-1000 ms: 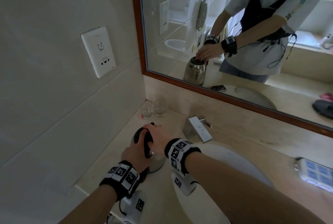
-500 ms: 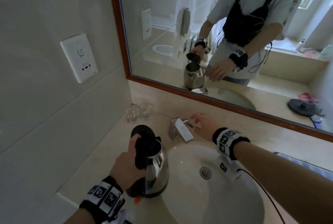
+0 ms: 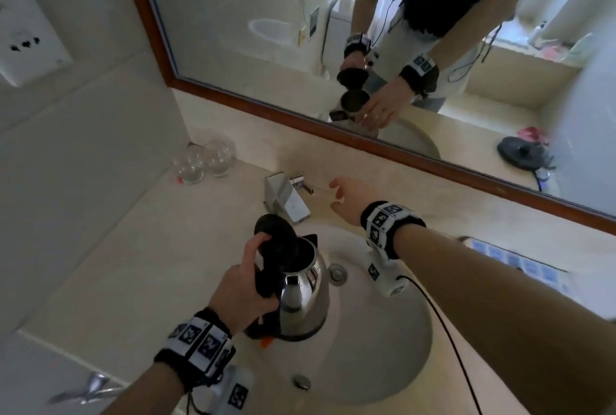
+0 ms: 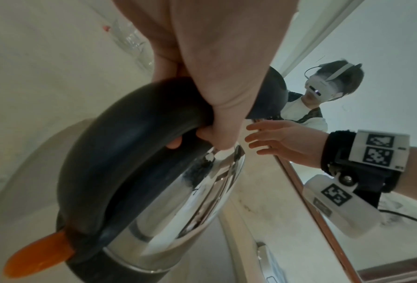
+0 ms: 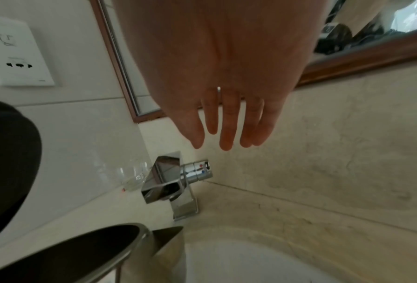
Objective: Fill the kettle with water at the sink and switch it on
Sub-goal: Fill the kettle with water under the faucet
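My left hand [image 3: 245, 284] grips the black handle [image 4: 120, 145] of a steel kettle [image 3: 301, 301], which hangs over the left side of the white sink basin [image 3: 383, 348]. Its black lid [image 3: 275, 238] stands flipped up and the mouth [image 5: 64, 252] is uncovered. An orange switch [image 4: 37, 254] sticks out at the handle's foot. A square chrome tap [image 3: 286, 198] sits behind the basin, with a round side knob [image 5: 198, 171]. My right hand [image 3: 343, 198] hovers with fingers [image 5: 224, 130] straight, just right of the knob, holding nothing.
Two clear glasses [image 3: 205, 161] stand in the back left corner of the beige counter [image 3: 140, 258]. A wall socket [image 3: 23, 37] is on the left tiles. A framed mirror [image 3: 300, 14] runs along the back. A white-blue object [image 3: 520, 263] lies right of the basin.
The kettle's lid came open and my left hand carried the kettle from the counter over the basin. My right hand left the lid and moved toward the tap's knob.
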The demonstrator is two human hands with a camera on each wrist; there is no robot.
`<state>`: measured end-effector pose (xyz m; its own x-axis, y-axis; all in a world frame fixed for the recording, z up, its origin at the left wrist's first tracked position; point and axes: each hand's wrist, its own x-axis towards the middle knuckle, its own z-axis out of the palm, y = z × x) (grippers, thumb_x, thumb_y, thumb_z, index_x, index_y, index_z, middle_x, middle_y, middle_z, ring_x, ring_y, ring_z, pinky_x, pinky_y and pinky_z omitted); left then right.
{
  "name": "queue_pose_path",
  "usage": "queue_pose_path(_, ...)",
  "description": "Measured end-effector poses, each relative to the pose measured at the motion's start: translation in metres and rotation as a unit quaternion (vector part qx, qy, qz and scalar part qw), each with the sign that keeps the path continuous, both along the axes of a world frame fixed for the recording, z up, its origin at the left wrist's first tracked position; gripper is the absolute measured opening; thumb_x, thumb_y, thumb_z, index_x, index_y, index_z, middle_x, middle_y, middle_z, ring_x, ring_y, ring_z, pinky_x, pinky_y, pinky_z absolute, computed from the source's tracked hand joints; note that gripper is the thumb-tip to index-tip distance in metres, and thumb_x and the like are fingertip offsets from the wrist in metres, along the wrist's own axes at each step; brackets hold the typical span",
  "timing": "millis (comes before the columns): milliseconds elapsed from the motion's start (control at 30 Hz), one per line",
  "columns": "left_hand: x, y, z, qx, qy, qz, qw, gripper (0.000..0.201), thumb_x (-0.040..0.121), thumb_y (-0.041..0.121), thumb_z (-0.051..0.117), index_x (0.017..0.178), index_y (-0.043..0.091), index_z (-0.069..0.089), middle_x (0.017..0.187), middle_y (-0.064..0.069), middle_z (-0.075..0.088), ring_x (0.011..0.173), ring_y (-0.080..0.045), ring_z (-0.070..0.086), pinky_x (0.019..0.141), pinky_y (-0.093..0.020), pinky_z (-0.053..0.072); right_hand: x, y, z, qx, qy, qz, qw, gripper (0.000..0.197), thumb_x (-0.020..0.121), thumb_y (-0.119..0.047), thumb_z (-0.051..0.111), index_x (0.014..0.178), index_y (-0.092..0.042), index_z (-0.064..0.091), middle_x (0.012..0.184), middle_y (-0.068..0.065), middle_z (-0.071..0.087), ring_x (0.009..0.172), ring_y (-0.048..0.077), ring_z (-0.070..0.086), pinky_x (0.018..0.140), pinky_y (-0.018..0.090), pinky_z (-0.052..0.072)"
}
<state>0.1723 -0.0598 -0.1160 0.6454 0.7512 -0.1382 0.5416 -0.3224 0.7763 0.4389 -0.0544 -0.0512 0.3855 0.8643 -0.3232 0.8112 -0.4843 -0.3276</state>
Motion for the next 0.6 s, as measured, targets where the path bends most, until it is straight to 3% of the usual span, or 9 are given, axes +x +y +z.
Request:
queue_pose_path(133,0.010,0.000,-0.021,-0.027,-0.002,0.015,1.000,0.097,0.061,0.015,0.075,0.140,0.034,0.022,0.070,0.005,0.058,0.054,-0.009,0.055,0.052,-0.012,0.038,-0.002,0.015,-0.023,-0.025,0.001,-0.015,1.000,0.048,0.095,-0.027,0.057,0.139,-0.014,0.045,0.132,0.010,0.060,0.118,0.030,0.058,0.095,0.035,0.045)
queue_pose_path(233,0.016,0.004,-0.032,-0.036,-0.010,0.006,0.999,0.096,0.061,0.019,0.074,0.138,0.039,0.020,0.094,-0.009,0.063,0.065,-0.013,0.052,0.061,-0.018,0.041,0.000,0.033,-0.033,-0.046,0.002,-0.037,0.998,0.046,0.099,-0.031,0.051,0.139,-0.009,0.046,0.130,0.014,0.061,0.117,0.032,0.058,0.096,0.037,0.048)
queue_pose_path(333,0.021,0.018,-0.043,-0.046,0.000,0.001,0.999,0.096,0.062,0.021,0.073,0.130,0.052,0.013,0.097,-0.013,0.066,0.067,-0.021,0.059,0.060,-0.026,0.045,-0.004,0.059,-0.042,-0.052,0.010,-0.034,0.998,0.042,0.102,-0.032,0.043,0.129,-0.003,0.055,0.124,0.018,0.063,0.112,0.035,0.060,0.091,0.037,0.047)
queue_pose_path(433,0.025,0.040,-0.054,-0.038,-0.004,-0.005,0.999,0.095,0.064,0.020,0.074,0.128,0.054,0.012,0.108,-0.014,0.066,0.080,-0.030,0.066,0.062,-0.022,0.042,-0.010,0.083,-0.054,-0.060,0.011,-0.023,0.998,0.035,0.102,-0.024,0.043,0.113,0.001,0.066,0.113,0.020,0.068,0.104,0.035,0.063,0.081,0.034,0.047)
queue_pose_path(600,0.037,0.062,-0.058,-0.043,-0.040,-0.037,0.998,0.094,0.067,0.018,0.075,0.127,0.054,0.013,0.108,-0.009,0.065,0.070,-0.012,0.053,0.052,-0.008,0.038,-0.011,0.097,-0.064,-0.091,-0.011,-0.019,0.996,0.032,0.101,-0.017,0.045,0.112,0.002,0.068,0.110,0.020,0.071,0.104,0.034,0.065,0.093,0.039,0.051)
